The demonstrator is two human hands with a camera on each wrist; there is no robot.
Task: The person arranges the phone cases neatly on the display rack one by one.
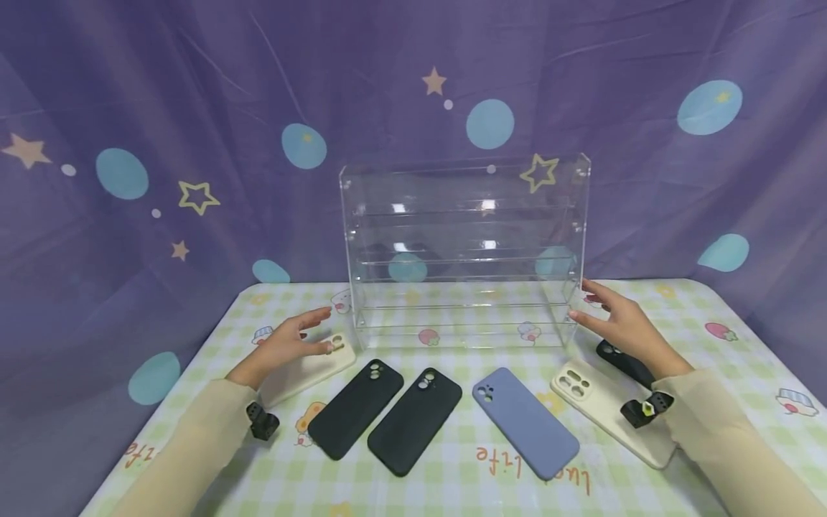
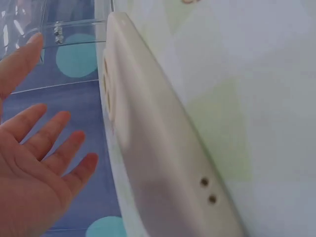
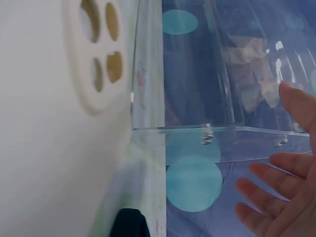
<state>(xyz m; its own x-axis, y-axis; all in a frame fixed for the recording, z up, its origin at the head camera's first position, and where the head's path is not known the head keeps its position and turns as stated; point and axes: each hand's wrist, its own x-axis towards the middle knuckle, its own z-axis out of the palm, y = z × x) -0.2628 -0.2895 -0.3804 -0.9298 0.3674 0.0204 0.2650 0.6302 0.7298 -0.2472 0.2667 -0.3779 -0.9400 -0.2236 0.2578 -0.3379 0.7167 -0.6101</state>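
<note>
Transparent rack (image 1: 465, 251) stands upright on the tabletop (image 1: 726, 384), phone cases (image 1: 416, 424) lying before it. Left hand (image 1: 288, 343) and right hand (image 1: 624, 327) flank it, fingers (image 2: 47, 137) spread wide

Table (image 1: 752, 388) fills lower part of frame. Checked green-and-white cloth (image 1: 723, 359) on top, with strawberry pictures. Clear shelf rack (image 1: 465, 255) stands upright, middle of frame. Phone cases lie in front: cream case (image 1: 306, 375) lower left; two black cases (image 1: 355, 409) (image 1: 415, 421) and blue case (image 1: 526, 424) lower middle; bigger cream case (image 1: 604, 409) lower right, small black case (image 1: 625, 362) near it, partly hidden.
</note>
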